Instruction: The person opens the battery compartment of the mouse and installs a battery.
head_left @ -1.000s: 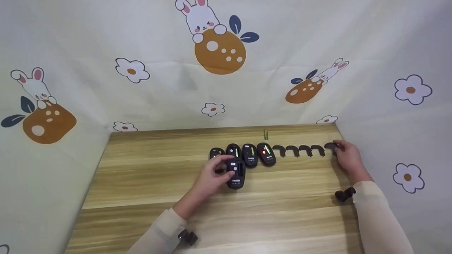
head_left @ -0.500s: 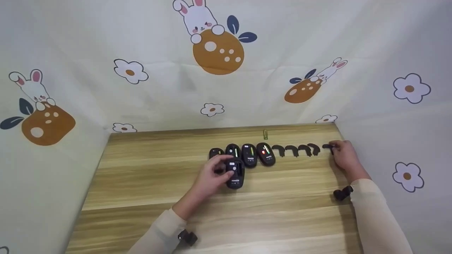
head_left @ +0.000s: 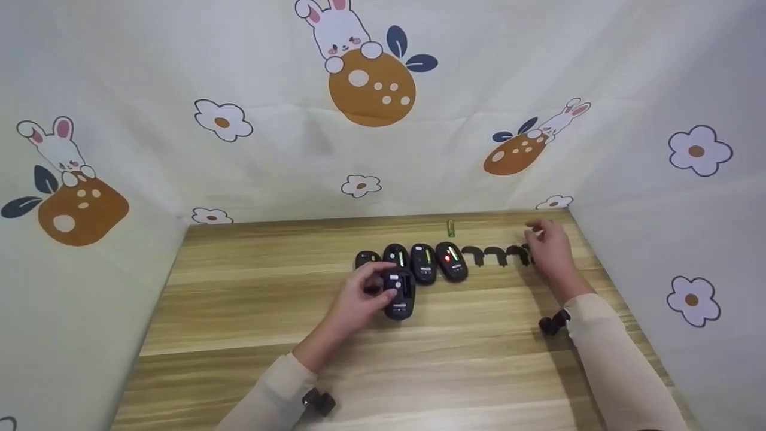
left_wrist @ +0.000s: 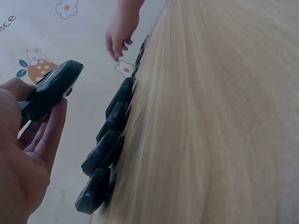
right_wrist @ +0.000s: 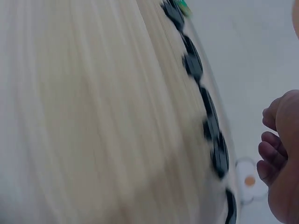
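Note:
My left hand (head_left: 358, 299) grips a black computer mouse (head_left: 400, 299) by its sides. Its underside is turned up, and a dark open battery slot shows in it. In the left wrist view the mouse (left_wrist: 53, 88) is raised off the table between thumb and fingers. My right hand (head_left: 552, 248) hovers over the right end of a row of black curved battery covers (head_left: 495, 255). From the right wrist view, that hand (right_wrist: 285, 154) is above the covers (right_wrist: 210, 123), fingers loosely bent and nothing between them. It hides the end covers in the head view.
Several black mice (head_left: 423, 263) lie upside down in a row left of the covers, batteries showing in some and a red light glowing on one. A green battery (head_left: 450, 228) lies behind them on the wooden table (head_left: 251, 299). Patterned cloth (head_left: 287, 149) stands around the back and sides.
My right hand set down the end battery cover, let go of it and moved left and up over the row. One cover was pushed left against its neighbour. The left hand stayed put.

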Demonstrator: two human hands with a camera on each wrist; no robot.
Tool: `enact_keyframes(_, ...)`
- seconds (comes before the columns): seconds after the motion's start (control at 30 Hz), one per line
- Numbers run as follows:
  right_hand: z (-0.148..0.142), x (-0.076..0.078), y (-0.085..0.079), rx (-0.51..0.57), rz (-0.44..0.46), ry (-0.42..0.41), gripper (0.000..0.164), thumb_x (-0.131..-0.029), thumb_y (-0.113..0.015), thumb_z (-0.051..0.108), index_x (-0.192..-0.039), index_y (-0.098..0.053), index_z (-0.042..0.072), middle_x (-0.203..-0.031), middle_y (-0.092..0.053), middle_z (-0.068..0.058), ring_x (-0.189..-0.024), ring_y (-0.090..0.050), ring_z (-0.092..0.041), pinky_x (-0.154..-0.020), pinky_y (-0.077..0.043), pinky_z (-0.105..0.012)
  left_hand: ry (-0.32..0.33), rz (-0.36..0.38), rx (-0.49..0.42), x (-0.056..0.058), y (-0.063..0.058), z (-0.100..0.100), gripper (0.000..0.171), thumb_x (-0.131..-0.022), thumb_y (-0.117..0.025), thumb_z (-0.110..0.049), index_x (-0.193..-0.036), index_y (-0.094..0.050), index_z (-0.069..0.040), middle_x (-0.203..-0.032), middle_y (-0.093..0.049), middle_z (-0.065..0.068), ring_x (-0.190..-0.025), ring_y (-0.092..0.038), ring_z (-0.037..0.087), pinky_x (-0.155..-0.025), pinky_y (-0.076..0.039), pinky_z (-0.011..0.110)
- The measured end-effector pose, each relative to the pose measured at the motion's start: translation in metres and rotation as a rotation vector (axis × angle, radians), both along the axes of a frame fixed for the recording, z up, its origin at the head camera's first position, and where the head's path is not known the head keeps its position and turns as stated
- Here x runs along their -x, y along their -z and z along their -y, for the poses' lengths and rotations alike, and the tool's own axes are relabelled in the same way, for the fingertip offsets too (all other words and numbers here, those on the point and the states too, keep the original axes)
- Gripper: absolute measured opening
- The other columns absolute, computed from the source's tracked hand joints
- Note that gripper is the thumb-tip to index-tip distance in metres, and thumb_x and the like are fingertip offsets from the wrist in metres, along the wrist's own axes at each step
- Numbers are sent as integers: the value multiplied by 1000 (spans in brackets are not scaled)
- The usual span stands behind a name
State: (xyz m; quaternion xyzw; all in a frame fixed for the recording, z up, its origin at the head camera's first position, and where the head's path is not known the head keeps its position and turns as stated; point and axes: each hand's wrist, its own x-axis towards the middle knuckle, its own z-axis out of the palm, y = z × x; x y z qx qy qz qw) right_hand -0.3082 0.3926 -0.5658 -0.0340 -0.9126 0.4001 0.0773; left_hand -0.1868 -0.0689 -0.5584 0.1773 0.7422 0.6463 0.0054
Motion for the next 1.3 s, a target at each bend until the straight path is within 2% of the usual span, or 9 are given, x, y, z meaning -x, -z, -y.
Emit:
enact_keyframes(0.13, 37, 13, -4, 16, 67, -118, 39, -113, -59, 17, -147, -60, -3, -129, -56, -18, -108, -56, -29, -83, -54, -36, 6, -3, -14, 0, 0, 0, 48, -95, -84, -5, -141, -71, -12, -133, -71, 13, -111, -75, 26, -98, -64, 45)
enact_keyframes(0.33, 77, 36, -8, -99, 94, -334, 50, -109, -65, 12, -153, -53, -9, -126, -61, -27, -114, -64, -42, -98, -56, -57, 17, -14, -30, 2, 1, -2, 49, -95, -84, -4, -142, -71, -10, -134, -70, 14, -111, -75, 30, -95, -66, 46)
enact_keyframes(0.47, 97, 49, -7, -168, 162, -419, 59, -109, -67, 18, -158, -47, -8, -126, -64, -30, -114, -66, -44, -100, -56, -61, 17, 5, -28, 2, 0, -2, 49, -95, -84, -4, -142, -71, -12, -132, -71, 14, -112, -74, 33, -96, -65, 49)
enact_keyframes(0.73, 118, 66, -5, -248, 178, -490, 59, -106, -71, 17, -158, -54, -2, -122, -68, -23, -107, -64, -36, -98, -55, -55, 4, 28, -19, 1, -1, -2, 49, -95, -84, -6, -141, -71, -15, -133, -71, 12, -114, -73, 34, -99, -64, 49)
enact_keyframes(0.83, 119, 69, -7, -250, 222, -520, 59, -107, -71, 15, -161, -52, 0, -121, -67, -20, -106, -62, -34, -99, -53, -52, 3, 30, -17, 1, -2, -2, 49, -95, -84, -6, -141, -72, -16, -132, -71, 12, -114, -73, 36, -98, -64, 50)
enact_keyframes(0.93, 120, 70, -9, -235, 257, -536, 59, -107, -72, 13, -162, -52, 1, -122, -65, -18, -108, -60, -33, -102, -51, -51, 3, 30, -18, 0, -2, -2, 49, -94, -84, -5, -141, -72, -16, -131, -72, 11, -113, -73, 36, -97, -65, 49)
enact_keyframes(1.03, 120, 70, -10, -209, 265, -534, 58, -105, -74, 10, -159, -54, -1, -117, -65, -17, -104, -60, -31, -98, -51, -49, 4, 24, -19, 1, -1, -1, 50, -94, -84, -5, -141, -72, -16, -131, -72, 11, -113, -73, 35, -97, -65, 48)
enact_keyframes(1.17, 122, 70, -8, -144, 247, -511, 54, -100, -77, 4, -151, -59, -4, -108, -65, -16, -93, -60, -26, -87, -52, -40, 7, 12, -30, 1, 1, -1, 49, -94, -84, -4, -141, -71, -13, -132, -71, 12, -113, -73, 35, -98, -64, 49)
enact_keyframes(1.3, 124, 69, -5, -67, 192, -457, 49, -93, -78, -4, -139, -63, -4, -108, -67, -17, -90, -61, -24, -80, -51, -35, 10, -9, -39, 1, 1, 0, 48, -95, -84, -4, -141, -71, -9, -133, -70, 15, -112, -73, 37, -98, -64, 50)
